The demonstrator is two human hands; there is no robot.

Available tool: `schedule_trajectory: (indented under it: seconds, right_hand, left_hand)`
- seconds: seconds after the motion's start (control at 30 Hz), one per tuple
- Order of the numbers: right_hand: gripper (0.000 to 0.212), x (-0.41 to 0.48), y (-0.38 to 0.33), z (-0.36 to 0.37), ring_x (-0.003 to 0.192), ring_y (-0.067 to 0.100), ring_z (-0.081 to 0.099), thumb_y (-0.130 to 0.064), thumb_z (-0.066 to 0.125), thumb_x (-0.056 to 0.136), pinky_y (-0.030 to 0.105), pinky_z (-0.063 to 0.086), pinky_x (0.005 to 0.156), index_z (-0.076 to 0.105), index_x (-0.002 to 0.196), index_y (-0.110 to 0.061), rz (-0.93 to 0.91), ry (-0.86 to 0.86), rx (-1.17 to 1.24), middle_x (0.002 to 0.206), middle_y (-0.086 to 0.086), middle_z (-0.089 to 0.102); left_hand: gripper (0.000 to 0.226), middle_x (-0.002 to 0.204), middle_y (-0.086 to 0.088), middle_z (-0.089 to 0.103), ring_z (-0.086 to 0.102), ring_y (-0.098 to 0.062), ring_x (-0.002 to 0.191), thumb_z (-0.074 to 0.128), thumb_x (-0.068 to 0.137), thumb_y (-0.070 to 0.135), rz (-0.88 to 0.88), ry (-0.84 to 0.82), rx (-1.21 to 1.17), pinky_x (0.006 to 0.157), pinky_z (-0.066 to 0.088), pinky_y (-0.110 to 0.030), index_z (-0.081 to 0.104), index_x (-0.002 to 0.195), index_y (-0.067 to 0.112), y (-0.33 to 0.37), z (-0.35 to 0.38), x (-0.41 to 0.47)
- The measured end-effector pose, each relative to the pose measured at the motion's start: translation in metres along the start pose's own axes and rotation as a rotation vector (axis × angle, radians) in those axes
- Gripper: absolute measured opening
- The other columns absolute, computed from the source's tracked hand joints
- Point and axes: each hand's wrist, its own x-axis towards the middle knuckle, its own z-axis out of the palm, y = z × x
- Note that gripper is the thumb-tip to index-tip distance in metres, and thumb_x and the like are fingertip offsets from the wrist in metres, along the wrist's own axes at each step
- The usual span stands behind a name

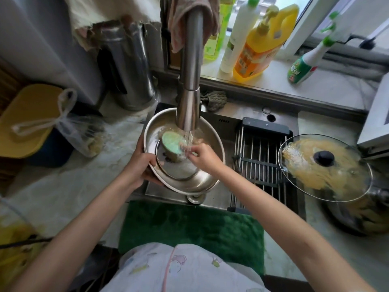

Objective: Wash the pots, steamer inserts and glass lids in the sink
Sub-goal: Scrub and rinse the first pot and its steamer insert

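Head view: left hand [140, 165] grips the rim of a steel pot [202, 178] over the sink [223, 194], while right hand [203, 158] pinches a green sponge [171, 142] under running water. Washing appears early: a soiled glass lid [325, 167] sits on another pot on the right surface, untouched.

Left hand [140, 165] on pot [208, 144] rim, right hand [203, 158] with sponge [171, 145] under tap [189, 85]

Bare forearms, white garment [179, 270] (small pastel cartoon prints, pink trim)

Bright window [290, 9] above marble counter [63, 186].
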Motion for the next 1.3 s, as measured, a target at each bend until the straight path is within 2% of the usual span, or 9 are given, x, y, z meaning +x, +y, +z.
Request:
schedule_trajectory:
  seconds: [0.17,0.23,0.37,0.47,0.6,0.7,0.9,1.0,1.3]
  right_hand:
    - [0.031,-0.006,0.022,-0.02,0.092,0.028,0.066,-0.03,0.053,0.092,0.039,0.053,0.075,0.064,0.122,-0.033,0.103,0.079,-0.305,0.106,0.007,0.072]
    - [0.032,0.0,0.014,-0.019,0.088,0.03,0.066,-0.023,0.053,0.092,0.038,0.049,0.072,0.065,0.121,-0.027,0.157,0.197,-0.179,0.105,0.013,0.071]
    - [0.029,-0.015,-0.006,-0.008,0.052,0.012,0.055,-0.028,0.054,0.094,0.031,0.042,0.052,0.064,0.121,-0.035,-0.097,-0.123,-0.184,0.088,0.0,0.075]
    - [0.031,-0.021,0.007,-0.033,0.079,0.022,0.066,-0.029,0.053,0.094,0.034,0.051,0.065,0.062,0.123,-0.038,-0.102,-0.047,-0.412,0.099,0.0,0.073]
    - [0.033,-0.012,0.0,-0.032,0.082,0.027,0.066,-0.025,0.054,0.092,0.034,0.048,0.066,0.063,0.123,-0.034,-0.015,0.082,-0.326,0.099,0.007,0.073]
    - [0.03,-0.029,-0.008,-0.025,0.063,0.021,0.06,-0.028,0.053,0.095,0.035,0.045,0.056,0.063,0.122,-0.035,-0.163,-0.121,-0.313,0.087,0.001,0.073]
    - [0.031,-0.011,0.004,-0.044,0.096,0.027,0.066,-0.027,0.053,0.093,0.035,0.051,0.077,0.064,0.121,-0.033,0.036,0.105,-0.284,0.107,0.005,0.072]
    - [0.028,-0.027,-0.017,-0.023,0.062,0.019,0.059,-0.024,0.056,0.094,0.031,0.043,0.06,0.066,0.121,-0.028,-0.148,-0.165,-0.167,0.078,-0.003,0.072]
    - [0.045,-0.025,0.021,-0.073,0.096,0.031,0.063,-0.028,0.045,0.097,0.031,0.036,0.066,0.042,0.141,-0.039,0.053,0.006,-0.814,0.104,0.006,0.063]
  left_hand:
    - [0.067,0.093,-0.014,0.056,0.06,-0.033,0.068,0.035,0.07,-0.007,-0.137,0.039,-0.152,0.041,0.051,-0.045,0.04,0.135,0.01,-0.015,-0.005,0.001]
    - [0.06,0.094,-0.015,0.054,0.062,-0.032,0.067,0.04,0.066,-0.005,-0.089,0.015,-0.112,0.038,0.051,-0.046,0.05,0.12,0.017,-0.013,0.0,0.0]
    - [0.046,0.08,-0.012,0.058,0.059,-0.031,0.061,0.042,0.058,-0.001,-0.072,-0.026,-0.115,0.039,0.052,-0.047,0.056,0.099,0.015,-0.007,0.007,0.0]
    - [0.069,0.075,-0.012,0.058,0.061,-0.024,0.048,0.043,0.048,0.003,-0.092,0.016,-0.147,0.039,0.053,-0.043,0.049,0.117,0.009,-0.016,-0.001,0.003]
    - [0.031,0.058,-0.007,0.063,0.061,-0.02,0.046,0.042,0.067,-0.001,-0.111,-0.026,-0.161,0.035,0.05,-0.034,0.053,0.096,0.004,-0.009,0.007,-0.004]
    - [0.052,0.076,-0.011,0.059,0.061,-0.025,0.049,0.042,0.062,-0.001,-0.061,-0.022,-0.164,0.036,0.05,-0.038,0.049,0.112,0.011,-0.006,0.004,0.0]
    - [0.069,0.085,-0.013,0.058,0.06,-0.027,0.058,0.043,0.047,0.003,-0.03,-0.048,-0.139,0.038,0.051,-0.041,0.048,0.115,0.016,-0.01,0.004,-0.004]
    - [0.061,0.094,-0.015,0.056,0.056,-0.032,0.063,0.039,0.065,-0.006,-0.024,-0.023,-0.153,0.035,0.05,-0.039,0.045,0.119,0.022,-0.006,0.007,-0.003]
    - [0.089,0.124,-0.009,0.052,0.064,-0.037,0.088,0.038,0.066,-0.01,0.068,-0.016,-0.077,0.048,0.054,-0.052,0.028,0.137,0.043,-0.01,-0.01,-0.004]
